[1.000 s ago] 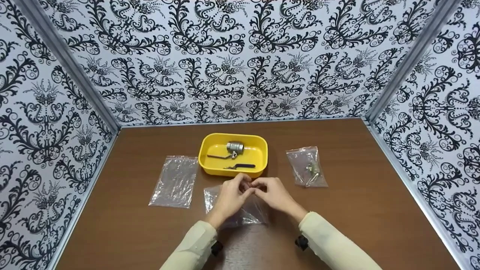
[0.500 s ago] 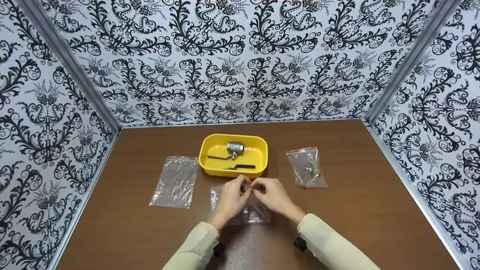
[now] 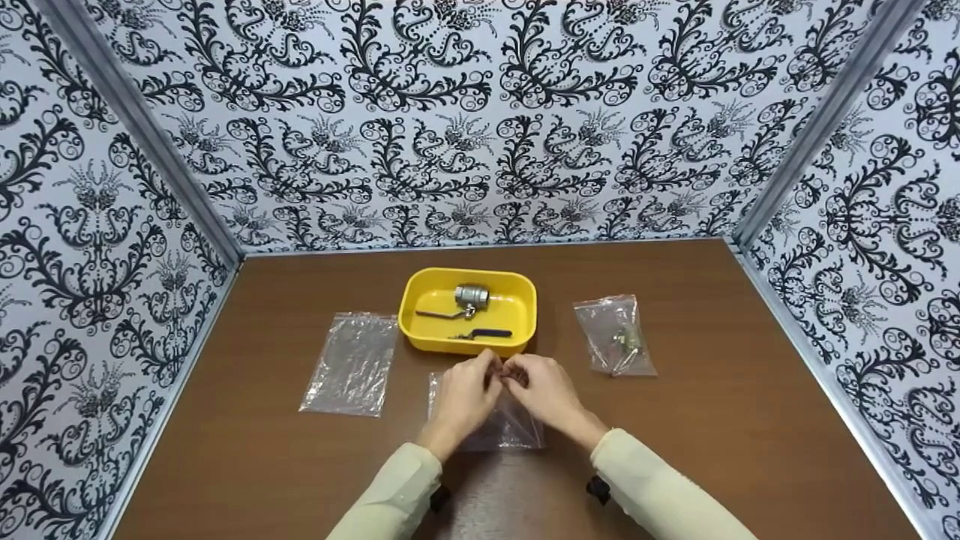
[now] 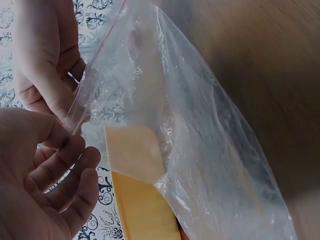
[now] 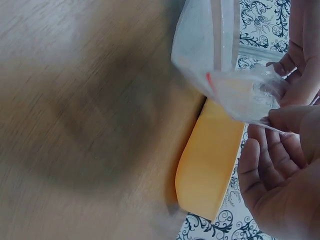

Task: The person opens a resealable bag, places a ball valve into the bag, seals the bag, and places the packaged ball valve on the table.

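Note:
In front of the yellow tray, both hands pinch the top edge of a clear zip bag [image 3: 510, 433]. My left hand [image 3: 463, 394] holds it between thumb and forefinger. Close beside it, my right hand [image 3: 546, 388] pinches the same edge, the fingertips of both almost meeting. The left wrist view shows the plastic bag [image 4: 215, 150] hanging loosely, a red line along its zip strip. In the right wrist view the right hand's [image 5: 285, 175] other fingers are curled below the bag's edge, and a red mark shows on the bag [image 5: 200, 50].
The yellow tray [image 3: 417, 343] holds a metal ball valve [image 3: 471, 295] with a lever and a dark-handled lever [image 3: 491, 332]. A flat clear bag [image 3: 349, 367] lies left of it. To the right lies a bag [image 3: 604, 330] with brass-coloured fittings. Patterned walls [image 3: 465, 150] enclose the table.
The held bag has shifted slightly to the right under the hands. Both hands keep pinching its edge, with small finger movements. Tray and other bags stay put.

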{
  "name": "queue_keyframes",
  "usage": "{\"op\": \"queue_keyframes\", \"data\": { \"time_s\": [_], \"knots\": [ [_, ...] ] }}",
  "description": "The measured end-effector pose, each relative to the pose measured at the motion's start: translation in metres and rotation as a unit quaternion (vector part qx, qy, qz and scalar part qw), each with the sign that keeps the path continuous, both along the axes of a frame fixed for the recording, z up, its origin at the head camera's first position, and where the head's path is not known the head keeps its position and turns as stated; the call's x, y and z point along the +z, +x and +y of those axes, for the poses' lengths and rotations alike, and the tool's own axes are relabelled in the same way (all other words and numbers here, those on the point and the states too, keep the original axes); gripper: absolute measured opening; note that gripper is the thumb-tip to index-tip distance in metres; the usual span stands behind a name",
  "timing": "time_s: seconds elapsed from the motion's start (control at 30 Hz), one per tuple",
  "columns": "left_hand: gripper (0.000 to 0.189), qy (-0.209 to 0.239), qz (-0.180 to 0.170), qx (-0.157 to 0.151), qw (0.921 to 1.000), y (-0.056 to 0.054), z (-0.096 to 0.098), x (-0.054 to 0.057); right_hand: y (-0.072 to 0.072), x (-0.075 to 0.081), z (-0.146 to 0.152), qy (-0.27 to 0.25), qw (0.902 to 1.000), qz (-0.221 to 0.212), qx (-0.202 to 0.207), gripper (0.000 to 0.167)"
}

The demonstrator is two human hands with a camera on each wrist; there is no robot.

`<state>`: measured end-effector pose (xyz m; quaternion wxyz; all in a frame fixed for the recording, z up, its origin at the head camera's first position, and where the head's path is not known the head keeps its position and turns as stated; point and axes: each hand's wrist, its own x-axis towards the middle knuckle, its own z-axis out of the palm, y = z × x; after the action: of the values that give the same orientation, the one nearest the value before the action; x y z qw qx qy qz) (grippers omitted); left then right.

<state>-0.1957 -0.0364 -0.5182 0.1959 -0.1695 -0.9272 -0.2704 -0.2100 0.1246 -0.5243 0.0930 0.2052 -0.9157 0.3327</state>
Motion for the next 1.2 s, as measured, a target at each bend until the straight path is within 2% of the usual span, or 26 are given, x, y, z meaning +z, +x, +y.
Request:
{"op": "queue_keyframes", "data": {
  "time_s": [0.2, 0.37, 0.73, 0.93, 1.07, 1.2],
  "knots": [
    [0.013, 0.014, -0.013, -0.011, 0.9998, -0.003, -0.006, 0.005, 0.000, 0.000, 0.005, 0.016, 0.9997, -0.019, 0.000, 0.011],
    [0.015, 0.006, -0.014, -0.019, 0.9997, -0.007, -0.012, 0.007, 0.001, -0.004, 0.010, 0.028, 0.9988, -0.039, 0.006, 0.013],
    [0.014, 0.021, -0.014, -0.006, 0.9997, -0.013, -0.024, 0.019, 0.006, -0.012, 0.020, 0.038, 0.9957, -0.084, 0.014, 0.011],
    [0.017, 0.016, -0.015, 0.013, 0.9997, -0.012, -0.023, 0.017, 0.011, -0.010, 0.018, 0.018, 0.9922, -0.119, 0.032, 0.008],
    [0.036, 0.023, -0.033, 0.018, 0.9990, -0.008, -0.015, 0.011, 0.013, -0.008, 0.015, 0.010, 0.9901, -0.134, 0.039, 0.008],
    [0.066, 0.033, -0.092, 0.027, 0.9948, -0.001, -0.006, 0.003, 0.014, -0.007, 0.013, 0.000, 0.9899, -0.137, 0.037, 0.009]
  ]
}}
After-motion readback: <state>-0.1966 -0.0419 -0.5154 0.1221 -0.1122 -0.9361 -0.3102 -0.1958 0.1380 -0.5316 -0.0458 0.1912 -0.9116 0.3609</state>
